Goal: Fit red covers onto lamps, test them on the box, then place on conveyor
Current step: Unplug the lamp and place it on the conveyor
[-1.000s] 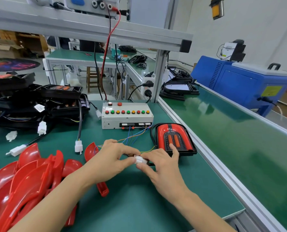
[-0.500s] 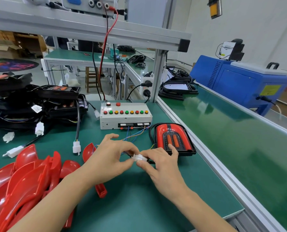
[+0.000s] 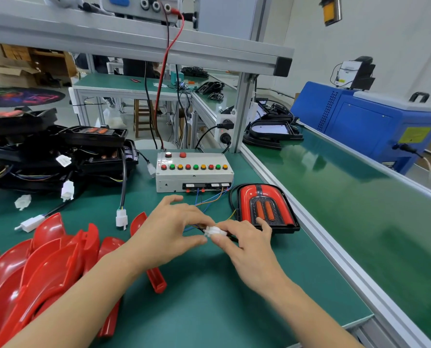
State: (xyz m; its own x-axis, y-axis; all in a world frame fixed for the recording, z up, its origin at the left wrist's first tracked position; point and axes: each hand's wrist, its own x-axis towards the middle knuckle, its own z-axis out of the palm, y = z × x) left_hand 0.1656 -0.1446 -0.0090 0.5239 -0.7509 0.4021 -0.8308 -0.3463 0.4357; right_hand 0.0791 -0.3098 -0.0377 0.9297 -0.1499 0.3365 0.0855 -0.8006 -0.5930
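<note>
**Plug's still being fiddled with, lamp parked by the box**

Not much has moved in the last second, honestly. On the left of the desk (image 3: 209, 310) the pile of red covers (image 3: 46, 267) sits where it was, with the black lamp housings (image 3: 58, 151) stacked behind it.

Middle of the desk: the left hand (image 3: 166, 232) and right hand (image 3: 249, 249) have stayed pressed together over the white plug (image 3: 214, 231), each pinching one end. The only change I can spot is the fingers bunching a touch tighter around it. I'd guess the two halves are being pushed together for the test, but whether they've clicked home I can't tell.

Just behind sits the box (image 3: 194, 172), its thin coloured wires running down to the hands.

Right of that, the lamp (image 3: 264, 207), red cover already on, lies flat near the desk's right edge. Its long axis runs near-to-far, rounded end pointing away toward the box, square end toward me. The conveyor (image 3: 347, 197) beside it has nothing from this lamp yet.
</note>
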